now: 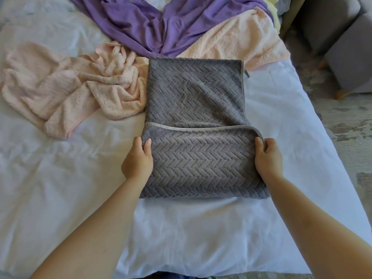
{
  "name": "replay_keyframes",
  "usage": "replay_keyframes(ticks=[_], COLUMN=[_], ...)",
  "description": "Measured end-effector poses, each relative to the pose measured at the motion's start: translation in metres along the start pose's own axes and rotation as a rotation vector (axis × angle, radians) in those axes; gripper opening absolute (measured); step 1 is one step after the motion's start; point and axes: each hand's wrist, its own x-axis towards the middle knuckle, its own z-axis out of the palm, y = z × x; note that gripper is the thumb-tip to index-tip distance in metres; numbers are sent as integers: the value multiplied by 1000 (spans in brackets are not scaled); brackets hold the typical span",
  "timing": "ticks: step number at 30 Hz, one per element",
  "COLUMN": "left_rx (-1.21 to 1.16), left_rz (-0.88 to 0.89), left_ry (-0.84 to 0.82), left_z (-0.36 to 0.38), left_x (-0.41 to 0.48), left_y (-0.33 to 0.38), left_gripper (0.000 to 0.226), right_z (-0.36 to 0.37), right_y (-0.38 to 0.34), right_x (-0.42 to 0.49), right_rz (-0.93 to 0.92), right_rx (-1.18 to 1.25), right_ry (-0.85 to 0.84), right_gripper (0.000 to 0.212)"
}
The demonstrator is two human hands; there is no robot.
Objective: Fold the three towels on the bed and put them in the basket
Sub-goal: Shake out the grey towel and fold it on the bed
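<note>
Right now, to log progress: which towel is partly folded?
The grey towel, its near end doubled over, held by left hand and right hand; the crumpled pink towel and peach towel lie loose.

Your folded towel [193, 93] lies on the bed [60, 188] — crumpled towel [70, 91] against its left side, sheet [151, 27] behind it.

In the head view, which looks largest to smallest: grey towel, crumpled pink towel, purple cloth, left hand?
1. grey towel
2. pink towel and purple cloth: too alike to rank; the cloth lies farther away and is cut off
3. left hand
</note>
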Motion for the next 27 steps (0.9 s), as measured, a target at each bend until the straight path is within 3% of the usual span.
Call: replay_keyframes(ticks=[2,3,5,7,8,10,13,16,18,19,21,23,27], left_rx=[-9,-7,-5,68,162,385,537,557,559,562,573,600,586], left_rz=[28,124,492,876,950,888,728,688,687,686,688,675,584], left_ry=[73,159,279,117,-30,-272,-357,-344,-337,-336,-331,-332,-373], left_z=[-7,-10,-12,-7,-4,4,22,31,33,33,28,18,-4], left_x=[-2,-4,-14,-27,-32,-35,-26,-21,-21,-20,-13,-5,-3], left_y=[5,8,16,21,21,19,10,13,13,11,3,-8,-27], left_gripper=[33,32,33,41,47,59,68,71,73,73,74,73,74], right_z=[0,0,0,-1,-1,1,0,8,23,31,35,27,7], right_y=[-2,-2,-5,-8,-10,-12,-16,-34,-39,-35,-22,-6,12], right_x=[1,2,4,6,8,11,9,-11,-29,-36,-35,-24,-23], right_rz=[-8,-21,-79,-156,-168,-115,-105,-483,-755,-798,-686,-534,-448], right_rx=[-46,-60,-64,-47,-46,-138,-375,-380,-537,-655,-763,-726,-692], right_ry=[-8,2,61,127,133,73,38,53,-161,-270,-365,-321,-261], right_gripper=[27,25,23,21,21,23,31,43,52,57,62,64,66])
